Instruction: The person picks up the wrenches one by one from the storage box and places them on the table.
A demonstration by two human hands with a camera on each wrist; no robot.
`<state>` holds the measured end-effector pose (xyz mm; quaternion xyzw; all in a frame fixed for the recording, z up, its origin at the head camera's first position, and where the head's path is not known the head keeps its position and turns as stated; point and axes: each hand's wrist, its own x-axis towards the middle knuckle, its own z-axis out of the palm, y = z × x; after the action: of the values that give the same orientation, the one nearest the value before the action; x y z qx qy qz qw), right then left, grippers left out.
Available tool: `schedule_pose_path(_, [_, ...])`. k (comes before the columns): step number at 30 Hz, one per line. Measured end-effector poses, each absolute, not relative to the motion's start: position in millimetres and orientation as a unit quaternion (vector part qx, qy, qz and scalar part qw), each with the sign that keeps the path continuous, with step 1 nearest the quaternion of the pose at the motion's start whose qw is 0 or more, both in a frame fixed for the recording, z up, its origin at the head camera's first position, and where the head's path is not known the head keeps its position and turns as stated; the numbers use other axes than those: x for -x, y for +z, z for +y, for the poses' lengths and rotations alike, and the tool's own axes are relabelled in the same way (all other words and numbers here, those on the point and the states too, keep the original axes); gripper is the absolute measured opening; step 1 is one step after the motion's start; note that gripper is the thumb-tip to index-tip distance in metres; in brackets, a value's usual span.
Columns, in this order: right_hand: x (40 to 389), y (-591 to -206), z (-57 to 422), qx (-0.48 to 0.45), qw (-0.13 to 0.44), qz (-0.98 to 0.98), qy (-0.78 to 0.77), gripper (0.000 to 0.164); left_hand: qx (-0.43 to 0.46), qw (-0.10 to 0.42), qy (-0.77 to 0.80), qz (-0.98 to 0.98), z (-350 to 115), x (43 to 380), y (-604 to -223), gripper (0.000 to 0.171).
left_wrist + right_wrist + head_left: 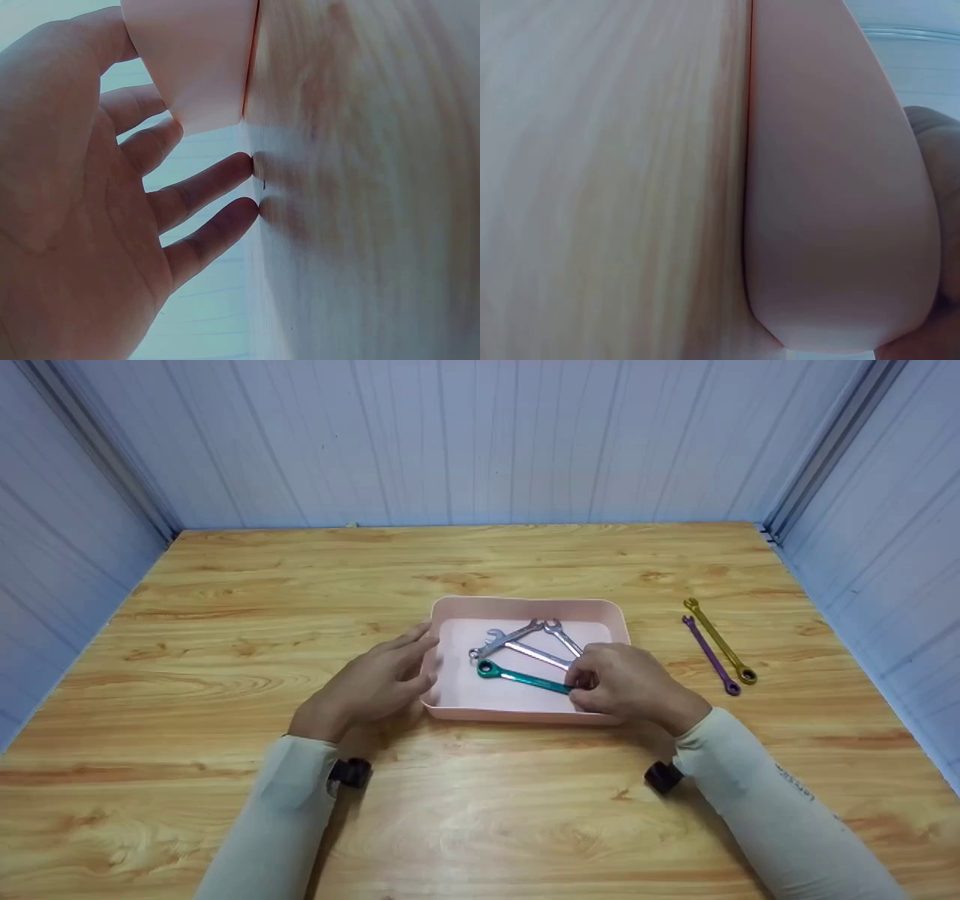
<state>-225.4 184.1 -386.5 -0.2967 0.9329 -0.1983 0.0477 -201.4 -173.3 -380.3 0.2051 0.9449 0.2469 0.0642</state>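
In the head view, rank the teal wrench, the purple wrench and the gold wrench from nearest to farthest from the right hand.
From the right hand:
1. Teal wrench, in the pink tray, its end pinched in the fingers.
2. Purple wrench, on the table to the hand's right.
3. Gold wrench, just beyond the purple one, farther right.

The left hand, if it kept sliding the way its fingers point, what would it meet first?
The left hand points right, toward the pink tray. Its fingertips already lie at the tray's left wall, so the wall comes first; the silver wrenches and teal wrench lie beyond it.
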Motion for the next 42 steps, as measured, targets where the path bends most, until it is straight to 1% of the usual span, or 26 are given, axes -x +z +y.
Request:
schedule_pose_path(3, [225.6,-386.7,184.4,0.304,0.045,0.931,-0.197,0.009,-0.206,0.063,0.253,0.943,-174.5,201.4,-380.4,0.060])
schedule_pose_path(6, [225.4,-386.1,184.3,0.298,0.054,0.932,-0.200,0.011,-0.203,0.066,0.255,0.943,-174.5,202.1,-381.1,0.061])
schedule_pose_path(16, [224.5,-383.0,183.6,0.292,0.074,0.933,-0.198,0.006,-0.182,0.077,0.247,0.949,-170.9,202.3,-380.0,0.061])
schedule_pose_path(22, [223.7,-383.6,183.4,0.299,0.074,0.935,-0.175,0.008,-0.188,0.074,0.243,0.949,-170.4,202.3,-380.3,0.060])
schedule_pose_path(26, [222.6,-382.9,183.2,0.295,0.085,0.938,-0.163,0.009,-0.196,0.069,0.243,0.947,-171.6,202.0,-380.5,0.061])
schedule_pose_path(33, [223.4,-382.5,184.1,0.301,0.073,0.937,-0.165,0.009,-0.204,0.063,0.238,0.948,-172.6,201.9,-380.1,0.060])
schedule_pose_path(42, [223.3,-383.3,182.9,0.269,0.087,0.942,-0.181,0.010,-0.197,0.066,0.231,0.950,-171.5,203.3,-380.0,0.060])
